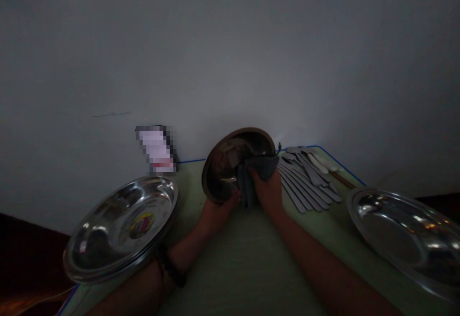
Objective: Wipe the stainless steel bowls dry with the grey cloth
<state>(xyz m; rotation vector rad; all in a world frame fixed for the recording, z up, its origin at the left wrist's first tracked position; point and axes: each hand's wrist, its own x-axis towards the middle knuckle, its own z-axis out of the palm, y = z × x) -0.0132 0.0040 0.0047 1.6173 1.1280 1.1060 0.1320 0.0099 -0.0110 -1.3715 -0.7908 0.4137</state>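
Two-handed, with stacked basins (104, 210) left of a steel bowl (228, 160) tilted over a green table (247, 263): best steadied at its lower rim, gripped narrowly in the left hand (222, 208); best rubbed evenly with the grey cloth (246, 186) clutched in the right hand (269, 189) against its right side, clear of cutlery (305, 181) just beyond.

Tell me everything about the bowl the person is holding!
The bowl looks like rounded, shiny metal, dark inside, with blurry reflections. It tilts over the green table, open side toward the person; whether it touches the table is unclear. The left hand grips its lower edge; the right hand holds a gray cloth against it.
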